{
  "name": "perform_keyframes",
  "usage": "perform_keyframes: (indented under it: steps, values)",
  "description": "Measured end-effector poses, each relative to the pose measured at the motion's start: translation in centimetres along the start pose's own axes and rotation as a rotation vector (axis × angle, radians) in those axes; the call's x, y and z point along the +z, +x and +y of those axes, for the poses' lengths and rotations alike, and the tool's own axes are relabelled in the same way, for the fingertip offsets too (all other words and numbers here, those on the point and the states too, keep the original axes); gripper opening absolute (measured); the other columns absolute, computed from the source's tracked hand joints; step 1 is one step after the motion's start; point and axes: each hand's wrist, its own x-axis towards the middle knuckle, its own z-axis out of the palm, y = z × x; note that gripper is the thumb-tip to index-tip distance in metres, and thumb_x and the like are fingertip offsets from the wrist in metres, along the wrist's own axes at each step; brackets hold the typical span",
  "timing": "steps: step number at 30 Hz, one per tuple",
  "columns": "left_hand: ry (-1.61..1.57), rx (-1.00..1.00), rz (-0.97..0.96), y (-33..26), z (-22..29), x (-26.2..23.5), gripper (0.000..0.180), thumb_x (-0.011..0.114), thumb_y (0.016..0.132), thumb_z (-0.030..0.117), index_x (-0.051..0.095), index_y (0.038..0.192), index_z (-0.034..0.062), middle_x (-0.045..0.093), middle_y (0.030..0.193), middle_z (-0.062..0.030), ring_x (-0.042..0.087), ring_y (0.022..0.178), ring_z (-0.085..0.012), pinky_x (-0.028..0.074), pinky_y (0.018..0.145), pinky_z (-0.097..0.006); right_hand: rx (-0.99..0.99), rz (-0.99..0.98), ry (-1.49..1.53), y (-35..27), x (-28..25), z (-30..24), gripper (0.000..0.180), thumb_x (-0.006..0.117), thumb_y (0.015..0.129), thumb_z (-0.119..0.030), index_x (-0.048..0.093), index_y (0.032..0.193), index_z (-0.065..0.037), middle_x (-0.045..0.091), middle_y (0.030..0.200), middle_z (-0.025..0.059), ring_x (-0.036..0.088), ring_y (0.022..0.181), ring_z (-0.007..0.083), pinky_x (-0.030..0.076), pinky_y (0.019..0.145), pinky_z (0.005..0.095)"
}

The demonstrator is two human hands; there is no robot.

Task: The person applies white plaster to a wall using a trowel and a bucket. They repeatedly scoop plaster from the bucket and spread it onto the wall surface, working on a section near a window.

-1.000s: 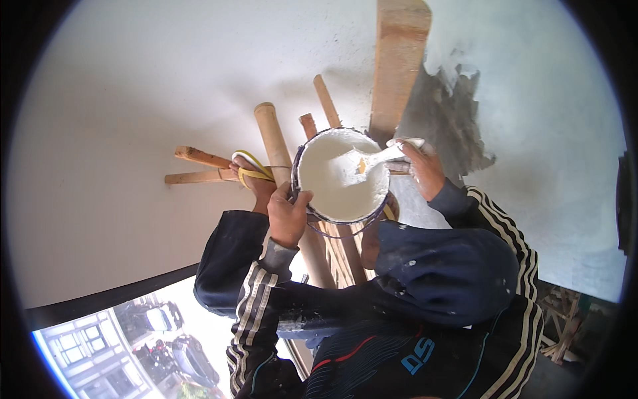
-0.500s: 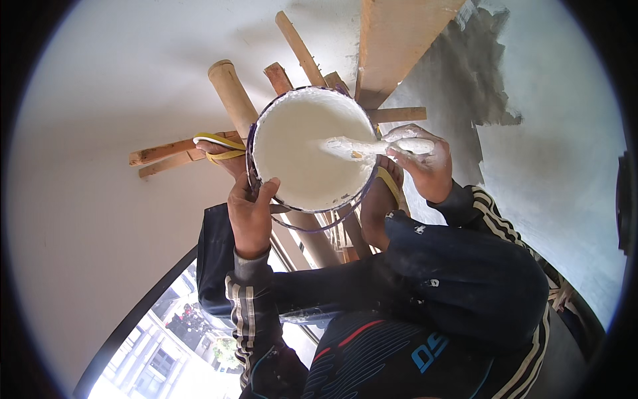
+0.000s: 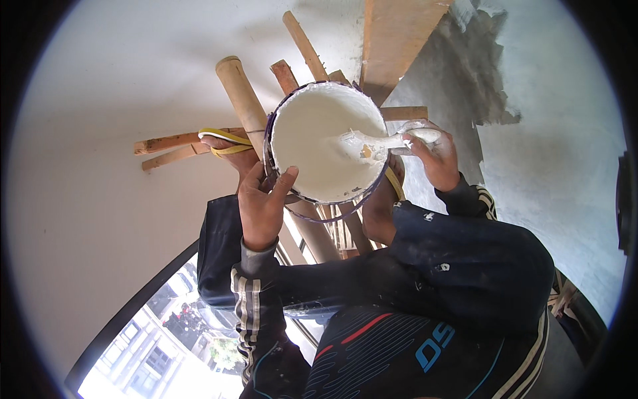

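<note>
A round bucket point(image 3: 268, 141) with a dark purplish rim holds thick white paint point(image 3: 309, 143). My left hand point(image 3: 262, 207) grips its near left rim, the thumb lying over the edge and the fingers on the outside. In my right hand point(image 3: 437, 159) is a paintbrush point(image 3: 380, 144), held by its paint-smeared handle at the bucket's right side. White coats the brush head, which points left over the paint; whether its bristles touch the surface I cannot tell. White smears show on my right fingers.
Bamboo poles point(image 3: 240, 93) and wooden battens point(image 3: 174, 142) lie beneath my sandalled feet point(image 3: 229, 143). A broad plank point(image 3: 399, 40) rises beyond the bucket. To the right, a wall point(image 3: 558, 166) has a dark grey patch point(image 3: 465, 73). Bright window glass point(image 3: 159, 346) is low at left.
The bucket has shifted a little to the right, along with my left hand. My right hand and the paintbrush have moved slightly right too. The whole view has drifted a little.
</note>
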Motion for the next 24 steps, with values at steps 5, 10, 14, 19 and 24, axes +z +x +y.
perform_keyframes:
  steps: [5,10,14,19,24]
  values:
    - [0.148,0.036,0.012,0.2,0.0,-0.3,0.026,0.064,0.082,0.012,0.056,0.097,-0.0079,0.062,0.082,-0.0100,0.059,0.074,-0.0107,0.053,0.059,-0.023,0.044,0.093,0.093,-0.3,-0.2,0.9,0.018,0.055,0.086,-0.008,0.058,0.097,0.006,0.061,0.091,0.0097,0.060,0.082,0.0129,0.049,0.075,0.0252]
    - [0.028,0.014,0.061,-0.2,0.0,-0.2,0.024,0.065,0.082,0.014,0.057,0.093,-0.0066,0.061,0.080,-0.0085,0.057,0.070,-0.0091,0.051,0.056,-0.023,0.075,0.174,0.252,-0.3,-0.7,1.5,0.023,0.053,0.087,-0.009,0.055,0.104,0.008,0.062,0.094,0.0145,0.063,0.083,0.0188,0.051,0.075,0.0286]
    - [0.060,-0.006,0.071,-0.1,0.3,-0.1,0.022,0.065,0.082,0.014,0.056,0.087,-0.0054,0.059,0.076,-0.0060,0.055,0.067,-0.0073,0.050,0.054,-0.022,0.183,0.174,0.441,-0.7,-0.9,0.8,0.027,0.051,0.088,-0.011,0.053,0.107,0.008,0.062,0.094,0.0163,0.064,0.082,0.0230,0.053,0.073,0.0313]
    - [0.061,0.028,0.059,0.5,-0.6,0.2,0.022,0.065,0.082,0.015,0.053,0.082,-0.0038,0.054,0.072,-0.0027,0.052,0.064,-0.0060,0.048,0.050,-0.020,0.222,0.230,0.564,-1.2,-1.8,2.1,0.026,0.050,0.089,-0.012,0.050,0.109,0.005,0.061,0.092,0.0156,0.063,0.079,0.0244,0.053,0.071,0.0355]
    - [0.042,0.003,0.054,-0.3,0.6,0.2,0.021,0.063,0.083,0.013,0.054,0.091,-0.0048,0.057,0.077,-0.0059,0.057,0.066,-0.0094,0.054,0.052,-0.023,0.137,0.361,0.708,-2.3,-4.5,0.6,0.024,0.048,0.090,-0.015,0.049,0.107,0.001,0.060,0.091,0.0142,0.062,0.080,0.0237,0.052,0.071,0.0364]
